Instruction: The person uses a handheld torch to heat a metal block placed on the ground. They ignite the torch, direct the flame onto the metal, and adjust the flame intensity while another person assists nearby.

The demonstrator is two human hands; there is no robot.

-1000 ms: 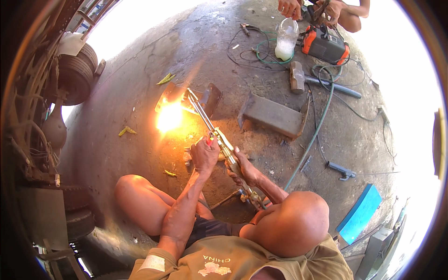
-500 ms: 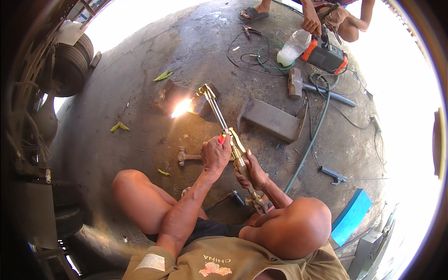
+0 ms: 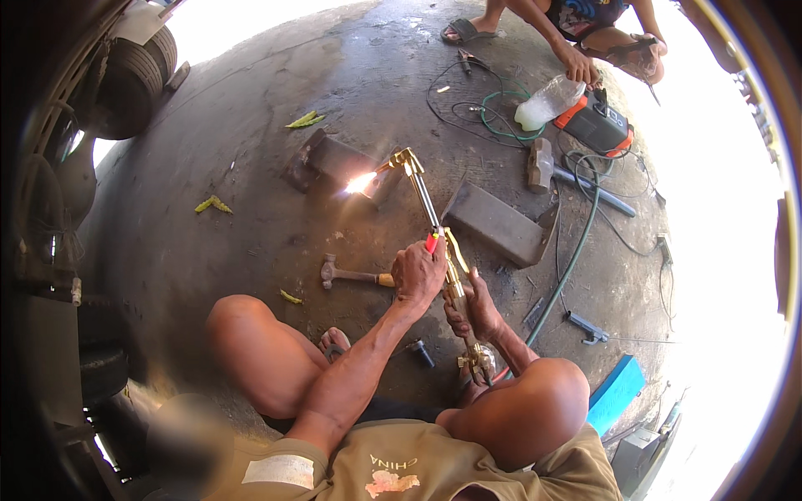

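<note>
From here I see the left hand (image 3: 420, 271) closed on a red lighter (image 3: 432, 242), right up against the torch (image 3: 454, 288); whether its fingers also wrap the torch, I cannot tell; the right hand (image 3: 480, 307) grips the torch's handle, lower down; the torch slants up between the knees, its bent tip spitting a flame (image 3: 361, 183) onto the near steel piece (image 3: 334, 163) on the floor; a hammer (image 3: 355, 275) lies left of the hands; another channel (image 3: 501, 221) sits to the right; beyond, a co-worker's hand (image 3: 578, 65) holds a bottle (image 3: 549, 102) beside the welder (image 3: 595, 127).
</note>
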